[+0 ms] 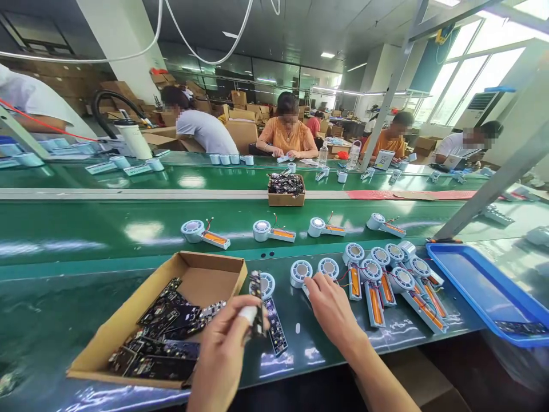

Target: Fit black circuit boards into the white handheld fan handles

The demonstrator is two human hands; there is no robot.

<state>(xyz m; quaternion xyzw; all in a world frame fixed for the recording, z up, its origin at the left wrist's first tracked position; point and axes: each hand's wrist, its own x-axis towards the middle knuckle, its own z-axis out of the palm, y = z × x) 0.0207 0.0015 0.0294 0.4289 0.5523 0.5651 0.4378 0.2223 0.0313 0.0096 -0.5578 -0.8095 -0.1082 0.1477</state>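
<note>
My left hand [225, 343] pinches a black circuit board [256, 303], held on edge above the bench. Something white sits at its thumb and fingertips; I cannot tell whether it is a finger cover. Behind that board lies a light-blue fan housing [267, 284] with a dark circuit board [275, 327] along its handle. My right hand [328, 303] has its fingers closed on the handle of another light-blue fan housing [301, 272], whose handle is mostly hidden. Just beyond that hand is one more fan housing [328, 268].
A cardboard box [214, 269] of circuit boards stands at left. Several fan housings with orange-filled handles [375, 303] crowd the right, beside a blue tray [480, 286]. More lie on the green belt [141, 229]. A smaller board box [286, 199] and co-workers [288, 129] are across.
</note>
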